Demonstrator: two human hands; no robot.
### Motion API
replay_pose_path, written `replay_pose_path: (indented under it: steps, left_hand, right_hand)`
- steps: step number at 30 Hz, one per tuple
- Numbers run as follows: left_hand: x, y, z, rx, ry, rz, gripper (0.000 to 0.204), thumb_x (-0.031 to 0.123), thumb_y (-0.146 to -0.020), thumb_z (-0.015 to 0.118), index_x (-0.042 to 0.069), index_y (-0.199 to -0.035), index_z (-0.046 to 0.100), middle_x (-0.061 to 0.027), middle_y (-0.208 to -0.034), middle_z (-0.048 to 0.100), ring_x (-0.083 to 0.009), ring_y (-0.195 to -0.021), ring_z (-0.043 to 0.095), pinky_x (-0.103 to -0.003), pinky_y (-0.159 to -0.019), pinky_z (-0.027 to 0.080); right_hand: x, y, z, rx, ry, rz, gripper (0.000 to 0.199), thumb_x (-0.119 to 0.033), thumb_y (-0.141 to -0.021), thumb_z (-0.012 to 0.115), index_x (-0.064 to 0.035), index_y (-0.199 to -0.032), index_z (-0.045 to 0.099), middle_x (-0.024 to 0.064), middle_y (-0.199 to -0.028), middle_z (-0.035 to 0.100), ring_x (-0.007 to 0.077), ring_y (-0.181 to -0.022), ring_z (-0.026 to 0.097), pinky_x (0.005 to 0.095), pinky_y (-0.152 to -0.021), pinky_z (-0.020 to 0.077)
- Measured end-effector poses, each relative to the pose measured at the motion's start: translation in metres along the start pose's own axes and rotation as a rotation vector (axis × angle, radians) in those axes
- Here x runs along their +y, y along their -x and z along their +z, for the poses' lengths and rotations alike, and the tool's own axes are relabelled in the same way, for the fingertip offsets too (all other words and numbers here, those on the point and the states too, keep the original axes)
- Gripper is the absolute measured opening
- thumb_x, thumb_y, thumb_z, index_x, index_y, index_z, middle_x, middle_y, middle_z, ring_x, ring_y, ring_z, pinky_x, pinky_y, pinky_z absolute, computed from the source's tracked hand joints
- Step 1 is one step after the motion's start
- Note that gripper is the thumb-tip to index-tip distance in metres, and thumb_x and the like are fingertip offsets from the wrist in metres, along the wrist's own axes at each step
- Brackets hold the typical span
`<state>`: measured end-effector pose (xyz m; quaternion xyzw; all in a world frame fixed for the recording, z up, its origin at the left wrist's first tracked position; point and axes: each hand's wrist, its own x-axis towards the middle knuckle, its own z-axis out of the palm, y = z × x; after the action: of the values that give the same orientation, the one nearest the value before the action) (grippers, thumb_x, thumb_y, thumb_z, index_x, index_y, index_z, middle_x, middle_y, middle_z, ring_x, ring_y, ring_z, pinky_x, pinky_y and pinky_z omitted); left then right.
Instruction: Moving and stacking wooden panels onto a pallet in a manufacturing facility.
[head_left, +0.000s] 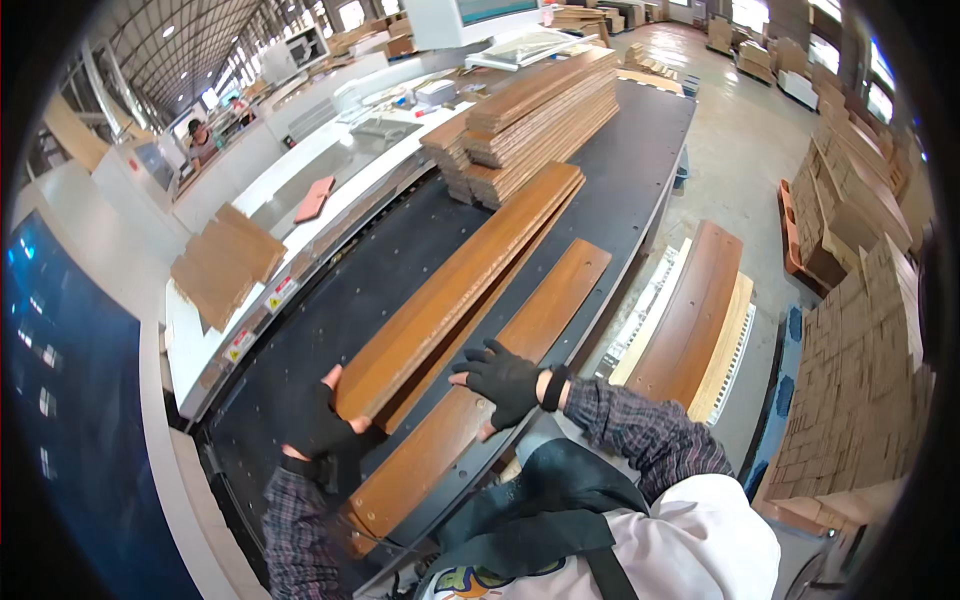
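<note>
My left hand (325,425), in a black fingerless glove, is at the near end of a long brown wooden board (455,295). Its fingertips lie along the left edge and the thumb is at the end face, so the corner sits in its grip. Beneath that board, offset to the right, another brown board shows. My right hand (505,385), gloved the same way, spreads its fingers over a separate brown plank (425,460) with screw holes near its ends. This plank lies along the right edge of the dark machine table (390,270).
A stack of brown boards (545,120) stands farther up the table. Along the left runs a white ledge with cardboard pieces (228,265) and a pink pad (315,199). Right of the table, more boards (695,310) lie low down. Piled boards (850,385) stand at far right.
</note>
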<state>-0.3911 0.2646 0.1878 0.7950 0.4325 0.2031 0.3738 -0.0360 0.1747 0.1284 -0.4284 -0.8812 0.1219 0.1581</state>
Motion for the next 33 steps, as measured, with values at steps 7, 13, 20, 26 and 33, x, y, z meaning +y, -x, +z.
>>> replay_pose_path:
  steps: [7,13,20,26,33]
  left_hand:
    - [0.06,0.007,-0.056,-0.008,-0.234,0.013,0.099,0.034,-0.06,0.088,-0.006,-0.142,0.047,-0.0229,-0.118,0.066,-0.027,-0.107,0.067,-0.034,-0.094,0.05]
    - [0.08,0.005,-0.069,-0.008,-0.39,0.076,0.1,0.042,-0.06,0.085,-0.004,-0.141,0.049,-0.0232,-0.114,0.067,-0.0295,-0.101,0.068,-0.035,-0.089,0.051]
    - [0.038,0.049,-0.094,-0.069,-0.108,-0.007,0.102,0.024,-0.06,0.092,-0.008,-0.143,0.043,-0.0159,-0.126,0.064,-0.0218,-0.115,0.062,-0.035,-0.101,0.047]
    - [-0.055,0.108,-0.066,0.002,0.133,-0.137,0.104,0.02,-0.061,0.093,-0.007,-0.146,0.041,-0.0154,-0.136,0.057,-0.0229,-0.125,0.055,-0.035,-0.108,0.041]
    - [-0.096,0.106,-0.077,-0.082,0.062,-0.206,0.1,0.021,-0.065,0.091,-0.004,-0.147,0.04,-0.0163,-0.137,0.055,-0.0259,-0.127,0.053,-0.037,-0.108,0.041]
  right_hand:
    - [-0.051,-0.09,0.009,-0.183,0.16,-0.176,0.073,-0.047,-0.084,0.068,-0.0055,-0.141,0.049,0.0158,-0.14,0.054,0.0338,-0.133,0.047,0.0526,-0.112,0.0321]
    - [-0.035,-0.14,0.045,-0.229,0.141,0.039,0.081,-0.053,-0.086,0.067,-0.0137,-0.152,0.039,0.0175,-0.154,0.041,0.0354,-0.142,0.038,0.0621,-0.113,0.0277]
    - [0.044,-0.126,0.04,-0.267,0.127,0.147,0.078,-0.049,-0.082,0.072,-0.0064,-0.143,0.049,0.0255,-0.135,0.057,0.0381,-0.126,0.056,0.0445,-0.105,0.0446]
    - [0.066,-0.094,0.009,-0.223,0.23,0.135,0.067,-0.05,-0.086,0.067,-0.0019,-0.132,0.058,0.0234,-0.134,0.059,0.04,-0.124,0.056,0.049,-0.104,0.0424]
    - [0.069,-0.093,0.011,-0.204,0.216,0.102,0.068,-0.054,-0.088,0.063,-0.0051,-0.134,0.056,0.0205,-0.139,0.055,0.0378,-0.131,0.049,0.0538,-0.11,0.0314]
